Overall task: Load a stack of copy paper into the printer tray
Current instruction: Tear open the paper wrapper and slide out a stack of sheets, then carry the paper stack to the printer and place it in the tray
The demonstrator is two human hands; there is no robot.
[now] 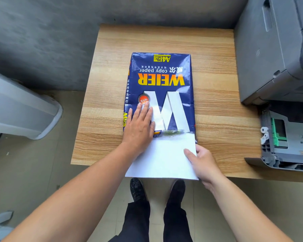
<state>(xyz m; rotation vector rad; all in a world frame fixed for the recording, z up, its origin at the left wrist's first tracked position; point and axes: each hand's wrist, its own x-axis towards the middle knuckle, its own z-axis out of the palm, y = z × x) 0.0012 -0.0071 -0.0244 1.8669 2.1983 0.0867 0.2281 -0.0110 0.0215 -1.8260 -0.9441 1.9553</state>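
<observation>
A blue copy paper wrapper point(162, 81) lies flat in the middle of the wooden table point(217, 102). White paper point(161, 159) sticks out of its near, torn end and overhangs the table's front edge. My left hand point(140, 126) rests flat, fingers spread, on the wrapper's near left part. My right hand point(202, 163) pinches the right edge of the white paper, thumb on top. The grey printer point(273, 55) stands at the right, with its paper tray point(283, 142) pulled out toward me and holding no paper.
A grey plastic bin point(21, 109) stands on the floor to the left of the table. A grey wall runs behind the table. My legs and black shoes point(157, 191) are below the table's front edge.
</observation>
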